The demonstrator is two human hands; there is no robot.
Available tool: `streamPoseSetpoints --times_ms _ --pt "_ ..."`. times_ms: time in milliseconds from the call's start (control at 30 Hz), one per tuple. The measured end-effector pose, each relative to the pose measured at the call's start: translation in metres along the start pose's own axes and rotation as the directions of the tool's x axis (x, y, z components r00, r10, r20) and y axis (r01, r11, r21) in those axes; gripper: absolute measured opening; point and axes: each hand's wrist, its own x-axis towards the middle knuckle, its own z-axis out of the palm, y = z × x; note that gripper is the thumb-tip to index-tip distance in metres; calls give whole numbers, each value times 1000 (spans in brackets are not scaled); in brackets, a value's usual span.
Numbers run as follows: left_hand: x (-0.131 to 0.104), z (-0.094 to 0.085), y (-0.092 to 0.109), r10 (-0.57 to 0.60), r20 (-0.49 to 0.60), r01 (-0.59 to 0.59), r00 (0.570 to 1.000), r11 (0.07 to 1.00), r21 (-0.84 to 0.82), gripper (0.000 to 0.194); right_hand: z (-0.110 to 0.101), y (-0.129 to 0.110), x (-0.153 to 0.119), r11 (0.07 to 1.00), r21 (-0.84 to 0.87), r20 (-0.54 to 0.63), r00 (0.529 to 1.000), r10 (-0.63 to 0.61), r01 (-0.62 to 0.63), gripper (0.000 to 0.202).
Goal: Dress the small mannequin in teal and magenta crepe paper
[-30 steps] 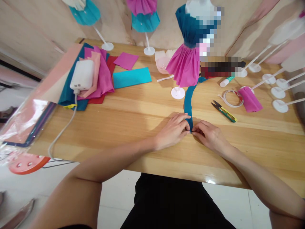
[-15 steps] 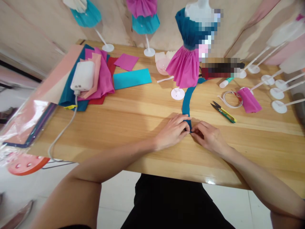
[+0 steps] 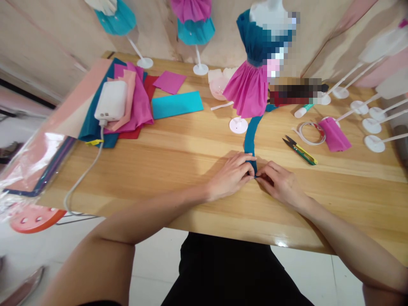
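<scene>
A long dark teal fabric strip (image 3: 250, 137) runs down the table from behind a small dress form. Its near end is pinched between my two hands, which almost meet at the fingertips. My left hand (image 3: 234, 173) grips the strip from the left, with some fingers lying over it. From the right, thumb and forefinger of my right hand (image 3: 280, 182) close on the tip of the same strip. The dress form wears a teal top (image 3: 255, 40) and a magenta gathered skirt (image 3: 248, 91), and stands on a white round base (image 3: 238, 125).
Thread snips (image 3: 299, 151), a coiled white tape (image 3: 308, 133) and a magenta fabric roll (image 3: 334, 134) lie to the right. At left, a white power bank (image 3: 111, 101) with a cable rests on piled fabric. A turquoise fabric piece (image 3: 177, 105) lies beside it. Several white stands line the right side.
Both hands stay at the strip's near end, with hardly any visible movement. The whole view has shifted very slightly.
</scene>
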Motion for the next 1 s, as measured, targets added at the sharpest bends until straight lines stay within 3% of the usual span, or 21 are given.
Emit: streamPoseSetpoints --times_ms 467,1000 --pt "-2 -1 -3 -29 -19 28 999 997 -67 11 1 0 1 999 45 -7 1000 7 -7 8" --pt "-1 -1 -1 -17 -15 17 1000 999 -44 7 -3 1 9 1000 -19 41 999 24 -24 8"
